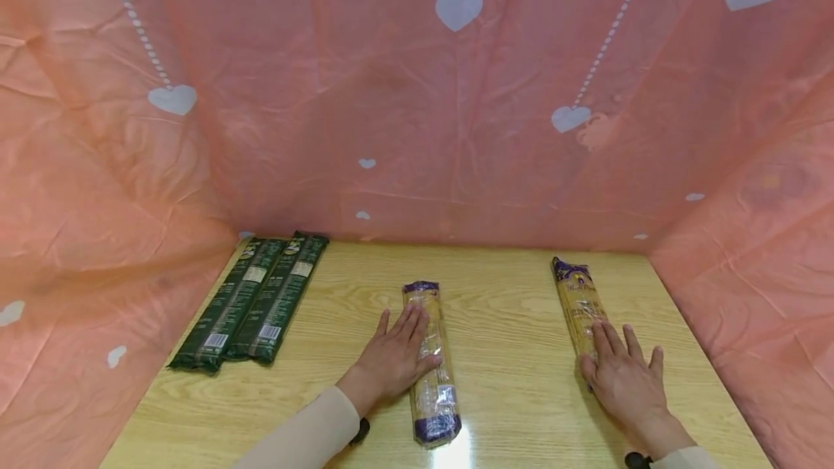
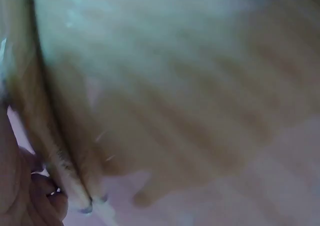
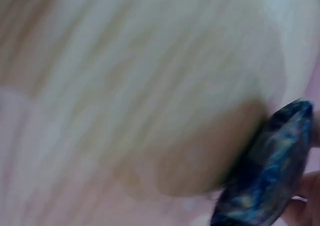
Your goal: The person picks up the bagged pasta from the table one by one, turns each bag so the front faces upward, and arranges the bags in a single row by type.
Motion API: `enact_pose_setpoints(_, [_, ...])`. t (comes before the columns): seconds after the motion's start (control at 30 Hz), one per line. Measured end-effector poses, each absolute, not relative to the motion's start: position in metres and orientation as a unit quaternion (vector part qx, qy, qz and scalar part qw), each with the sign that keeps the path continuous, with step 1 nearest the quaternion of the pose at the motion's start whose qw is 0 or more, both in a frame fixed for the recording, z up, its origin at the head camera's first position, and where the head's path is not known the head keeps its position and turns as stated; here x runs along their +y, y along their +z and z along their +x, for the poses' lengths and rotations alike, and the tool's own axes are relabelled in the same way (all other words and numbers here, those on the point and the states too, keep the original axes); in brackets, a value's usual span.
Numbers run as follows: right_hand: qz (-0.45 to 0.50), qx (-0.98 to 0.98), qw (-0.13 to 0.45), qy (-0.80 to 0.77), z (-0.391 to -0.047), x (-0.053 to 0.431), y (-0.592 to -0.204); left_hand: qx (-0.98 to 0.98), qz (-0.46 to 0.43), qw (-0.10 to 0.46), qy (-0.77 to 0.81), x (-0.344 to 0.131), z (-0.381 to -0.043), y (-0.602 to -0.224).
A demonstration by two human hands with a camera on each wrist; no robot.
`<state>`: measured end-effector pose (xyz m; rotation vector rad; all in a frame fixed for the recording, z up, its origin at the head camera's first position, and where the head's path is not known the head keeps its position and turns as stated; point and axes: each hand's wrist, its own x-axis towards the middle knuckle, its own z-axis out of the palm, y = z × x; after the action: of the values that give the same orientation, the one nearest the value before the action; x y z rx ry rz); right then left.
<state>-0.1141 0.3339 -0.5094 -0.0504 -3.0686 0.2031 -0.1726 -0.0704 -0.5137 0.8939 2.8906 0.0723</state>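
Note:
My left hand (image 1: 394,360) lies over a clear-wrapped packet of spaghetti (image 1: 433,396) with purple ends, at the middle of the table. Its fingers are extended along the upper part, and the thumb crosses the wrapper. To the right, a second spaghetti packet (image 1: 580,299) with a purple top leans slightly left. My right hand (image 1: 628,386) rests on that packet's lower part, fingers spread and thumb by its left edge. The left wrist view catches the long packet's side (image 2: 45,121) beside curved fingers; the right wrist view shows a dark, shiny packet end (image 3: 267,171) with fingertips behind it.
Two dark green packets (image 1: 267,310) lie side by side, slanted, at the table's left. The wood-grain table (image 1: 508,353) is bordered at the back and sides by a pink sheet (image 1: 404,107) with white hearts. Light glares off the front edge.

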Motion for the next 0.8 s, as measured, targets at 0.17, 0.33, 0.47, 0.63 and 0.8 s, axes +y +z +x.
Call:
enact_pose_setpoints(0.17, [-0.019,-0.996,0.078,0.034,-0.107,0.320,-0.501,0.952,0.304,0.035,0.017,-0.072,-0.182,-0.505])
enact_pose_setpoints(0.33, [0.024,-0.973,0.228,0.010,-0.103,0.285,-0.501,0.951,0.309,-0.026,0.011,-0.068,-0.202,-0.494])
enact_pose_setpoints(0.47, [0.094,-0.952,0.292,0.009,-0.098,0.245,-0.505,0.953,0.300,-0.047,0.000,-0.057,-0.222,-0.492])
enact_pose_setpoints(0.63, [0.173,-0.940,0.295,0.017,-0.079,0.190,-0.513,0.957,0.284,-0.046,-0.027,-0.045,-0.244,-0.492])
enact_pose_setpoints(0.8, [0.201,-0.942,0.270,-0.004,-0.061,0.150,-0.526,0.964,0.257,-0.031,-0.051,-0.037,-0.262,-0.498])
